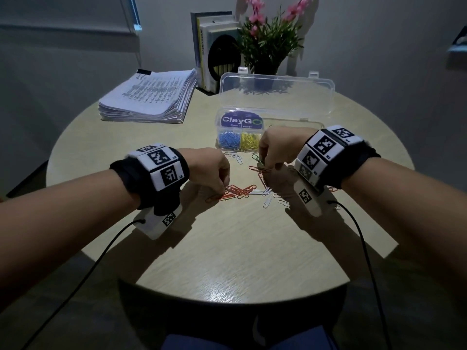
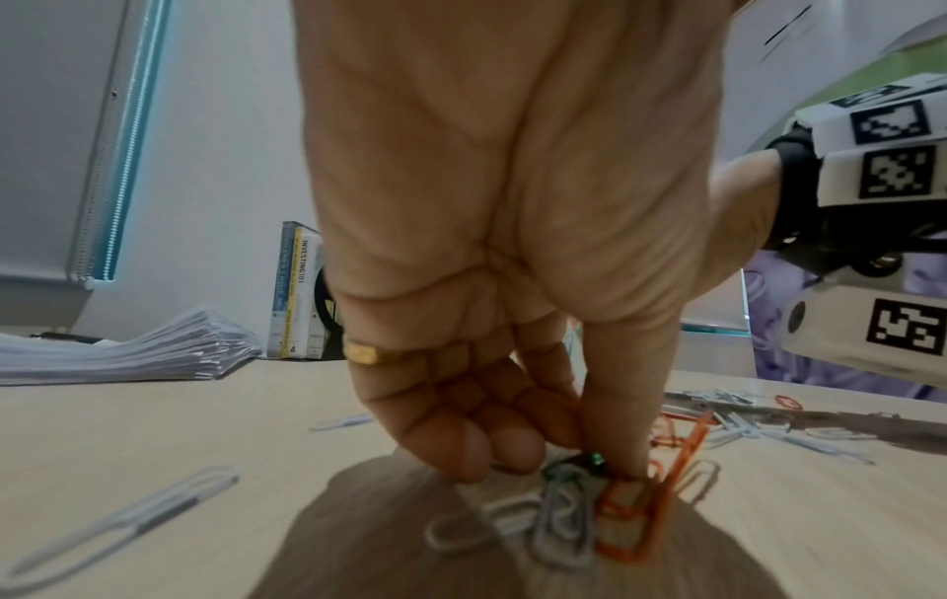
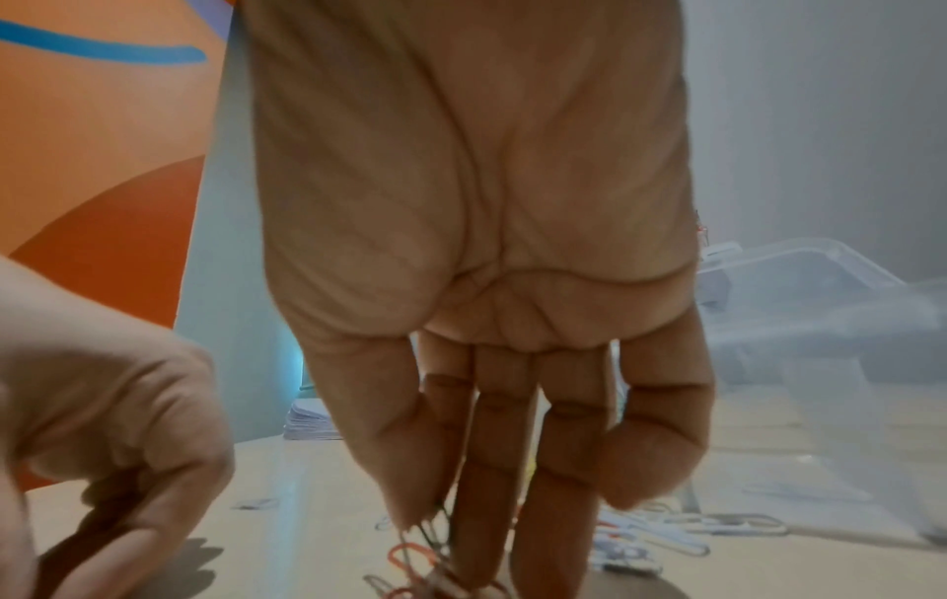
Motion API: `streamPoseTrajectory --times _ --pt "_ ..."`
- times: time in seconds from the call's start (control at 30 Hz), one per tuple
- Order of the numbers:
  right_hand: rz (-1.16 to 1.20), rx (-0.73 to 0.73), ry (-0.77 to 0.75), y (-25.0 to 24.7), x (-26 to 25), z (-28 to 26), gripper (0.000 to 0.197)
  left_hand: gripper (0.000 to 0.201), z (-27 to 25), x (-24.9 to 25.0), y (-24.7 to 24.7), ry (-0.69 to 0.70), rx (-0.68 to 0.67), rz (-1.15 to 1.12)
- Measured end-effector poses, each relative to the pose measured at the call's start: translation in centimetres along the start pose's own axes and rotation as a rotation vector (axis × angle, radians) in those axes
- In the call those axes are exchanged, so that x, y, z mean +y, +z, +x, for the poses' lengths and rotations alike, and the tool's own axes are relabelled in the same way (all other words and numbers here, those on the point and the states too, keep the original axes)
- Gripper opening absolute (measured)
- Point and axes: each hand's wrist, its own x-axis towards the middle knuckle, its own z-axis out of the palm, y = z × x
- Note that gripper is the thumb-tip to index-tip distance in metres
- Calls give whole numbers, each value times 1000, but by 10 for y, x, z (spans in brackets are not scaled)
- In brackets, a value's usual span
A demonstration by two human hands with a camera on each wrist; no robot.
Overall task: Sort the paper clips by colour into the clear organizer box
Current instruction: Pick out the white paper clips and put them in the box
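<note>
Two hands are being used: left hand (image 1: 211, 170) fingers pinching orange wire paper clips (image 1: 240, 191), right hand (image 1: 274, 150) fingers pinching a green wire paper clip (image 1: 258, 159); dropping into the clear plastic organizer box (image 1: 275, 117) is judged next.

Dim room, round wooden table (image 1: 227, 248)

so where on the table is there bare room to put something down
Bare: the near half of the table, this side of both wrists, and the strip between the paper stack and the organizer box. Crowded: loose paper clips between the hands.
</note>
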Motion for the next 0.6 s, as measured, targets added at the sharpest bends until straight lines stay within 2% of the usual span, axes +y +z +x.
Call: streamPoseTrajectory --times 0.1,0.27,0.37,0.5,0.6 --pt "21 -54 -6 1 1 -4 7 4 -1 -1 2 -4 -2 -21" --pt "-111 -71 -57 5 -4 -13 12 11 -5 -5 3 -13 -27 15" --pt "-38 -68 -72 10 -5 -17 20 13 -9 -7 3 3 -16 37" --pt "-32 -45 -61 14 -6 -17 22 8 -13 -11 -3 33 78 -122" --pt "8 15 -101 14 -12 -16 12 4 -13 -15 -6 13 81 -340"
